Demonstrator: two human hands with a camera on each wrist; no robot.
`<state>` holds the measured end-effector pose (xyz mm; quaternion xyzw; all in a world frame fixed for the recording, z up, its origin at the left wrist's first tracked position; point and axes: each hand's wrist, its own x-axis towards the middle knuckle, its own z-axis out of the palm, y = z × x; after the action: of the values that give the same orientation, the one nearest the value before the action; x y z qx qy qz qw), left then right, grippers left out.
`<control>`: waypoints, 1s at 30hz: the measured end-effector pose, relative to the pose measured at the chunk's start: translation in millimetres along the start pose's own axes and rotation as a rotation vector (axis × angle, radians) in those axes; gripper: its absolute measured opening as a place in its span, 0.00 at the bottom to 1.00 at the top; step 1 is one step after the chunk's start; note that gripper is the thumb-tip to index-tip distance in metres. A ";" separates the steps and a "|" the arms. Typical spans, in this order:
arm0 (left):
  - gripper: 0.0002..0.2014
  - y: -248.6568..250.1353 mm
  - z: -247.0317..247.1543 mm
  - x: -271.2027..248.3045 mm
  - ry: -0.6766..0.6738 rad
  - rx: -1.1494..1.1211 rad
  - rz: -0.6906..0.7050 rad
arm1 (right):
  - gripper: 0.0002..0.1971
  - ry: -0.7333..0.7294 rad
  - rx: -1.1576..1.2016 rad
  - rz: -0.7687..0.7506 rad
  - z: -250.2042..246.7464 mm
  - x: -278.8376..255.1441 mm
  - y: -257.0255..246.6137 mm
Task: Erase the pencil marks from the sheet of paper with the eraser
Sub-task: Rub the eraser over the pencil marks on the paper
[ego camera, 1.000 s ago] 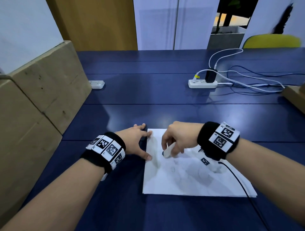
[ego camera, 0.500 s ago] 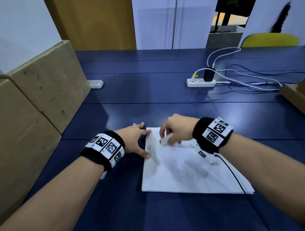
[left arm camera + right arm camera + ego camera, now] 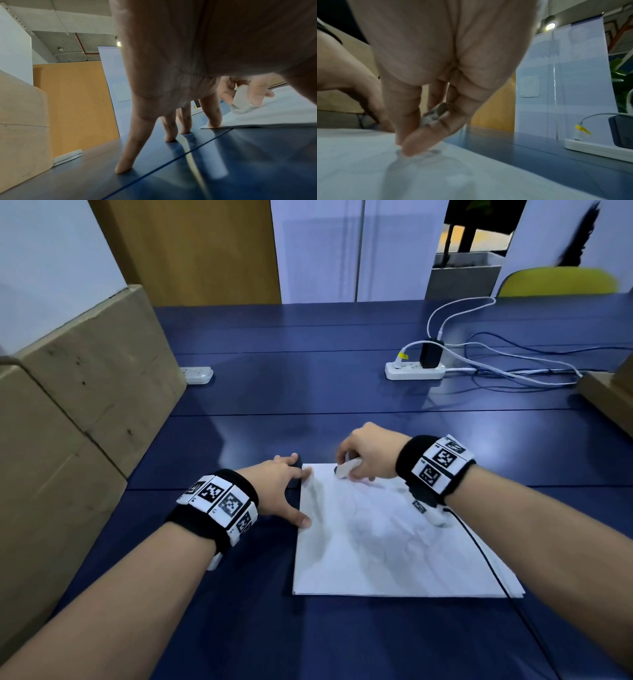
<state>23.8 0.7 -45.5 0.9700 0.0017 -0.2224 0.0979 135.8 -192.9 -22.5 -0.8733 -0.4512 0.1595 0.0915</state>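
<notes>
A white sheet of paper (image 3: pixel 383 542) with faint grey pencil marks lies on the blue table (image 3: pixel 308 392). My right hand (image 3: pixel 366 455) grips a white eraser (image 3: pixel 346 468) with a smudged tip, pressed against the sheet near its far edge. The eraser (image 3: pixel 241 102) also shows in the left wrist view, and its smudged end (image 3: pixel 435 116) between my fingers in the right wrist view. My left hand (image 3: pixel 281 484) lies spread at the sheet's far left corner, index fingertip (image 3: pixel 213 123) and thumb on the paper (image 3: pixel 274 112), other fingers on the table.
Cardboard boxes (image 3: pixel 68 422) stand along the left side. A white power strip (image 3: pixel 414 370) with a black adapter and cables lies at the back right; another strip (image 3: pixel 197 374) lies by the boxes. A cable runs from my right wrist across the paper (image 3: pixel 368 169).
My right hand has moved the eraser from the sheet's upper middle toward its far edge. The left hand has stayed at the sheet's corner.
</notes>
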 end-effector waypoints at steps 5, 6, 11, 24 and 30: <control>0.56 -3.6 1.6 4.0 0.002 -0.012 -0.005 | 0.09 -0.260 0.114 -0.067 8.7 -28.0 -11.4; 0.56 -3.9 1.6 4.2 0.000 -0.014 -0.009 | 0.10 -0.312 0.110 -0.091 9.6 -31.3 -15.5; 0.53 0.3 -0.9 0.3 0.016 0.010 0.007 | 0.07 -0.068 0.053 0.009 0.1 -5.5 -2.0; 0.53 1.0 -0.7 0.0 0.021 0.033 0.004 | 0.07 -0.074 0.023 0.007 0.8 -6.0 -1.7; 0.54 -1.3 0.6 2.1 0.015 0.017 -0.011 | 0.08 -0.201 0.106 -0.042 5.2 -18.5 -5.0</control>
<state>25.3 1.8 -47.2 0.9724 0.0056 -0.2158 0.0883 120.1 -205.1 -22.2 -0.8372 -0.4672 0.2680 0.0951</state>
